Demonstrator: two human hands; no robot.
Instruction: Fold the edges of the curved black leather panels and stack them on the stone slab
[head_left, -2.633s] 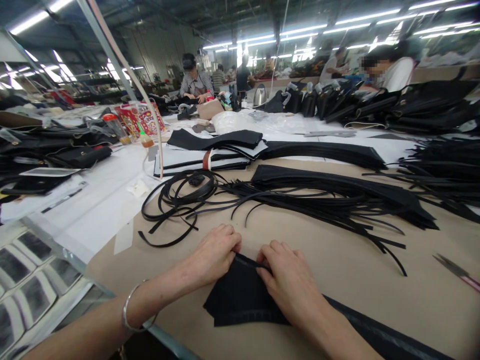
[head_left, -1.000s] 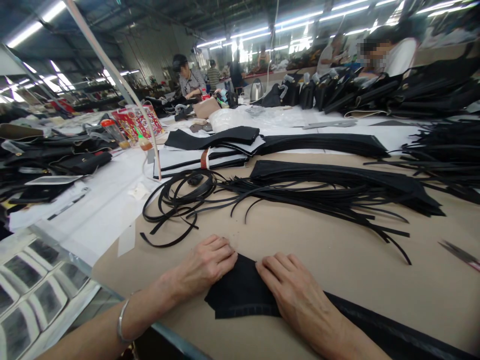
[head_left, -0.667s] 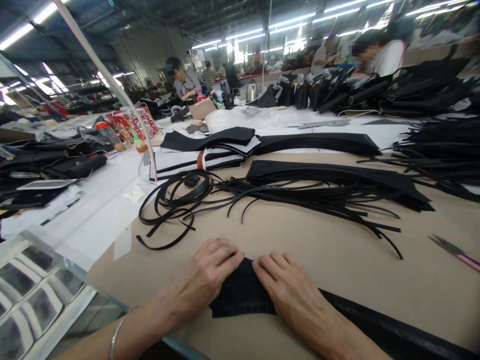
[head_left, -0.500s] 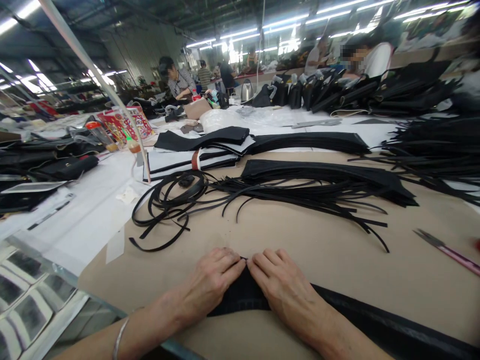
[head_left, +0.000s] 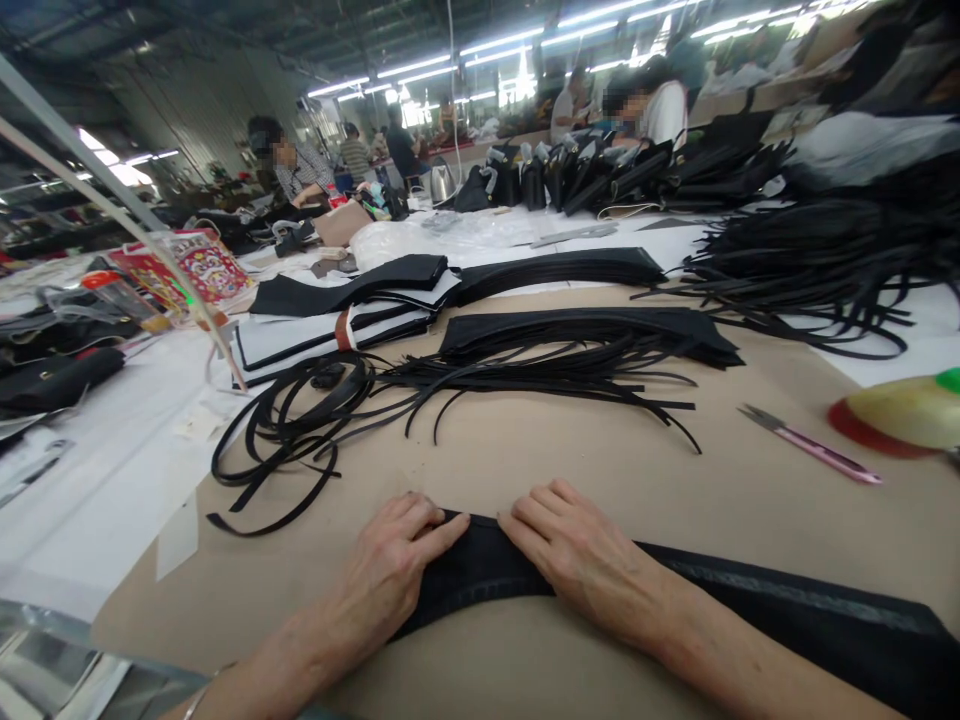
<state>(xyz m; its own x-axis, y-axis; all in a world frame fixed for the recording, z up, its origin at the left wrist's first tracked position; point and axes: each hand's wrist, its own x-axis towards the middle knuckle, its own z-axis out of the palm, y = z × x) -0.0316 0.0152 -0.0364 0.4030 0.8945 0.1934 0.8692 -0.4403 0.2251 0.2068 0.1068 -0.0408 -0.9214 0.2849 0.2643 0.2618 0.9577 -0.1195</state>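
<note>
A long curved black panel [head_left: 487, 570], leather-like, lies across the brown board in front of me. Its far edge is pinched under the fingertips of my left hand [head_left: 394, 560], which is closed on it. A short way to the right, my right hand [head_left: 574, 560] is closed on the same edge, thumb hidden beneath the fingers. Between the hands a stretch of the panel shows, with a faint line along its near side. The rest of it runs out under my right forearm, where a dull grey band [head_left: 810, 590] marks its surface.
Beyond my hands lie loose black straps [head_left: 487, 375] and a stack of curved black panels [head_left: 585, 325]. To the right are a pink-handled pointed tool [head_left: 825, 455] and a yellowish bottle [head_left: 907, 415]. A slanting pole [head_left: 180, 275] stands at left. Several people work in the background.
My hands have moved apart along the panel's edge, the left one shifting left, so more black surface shows between them. The view has turned right, bringing the bottle into sight.
</note>
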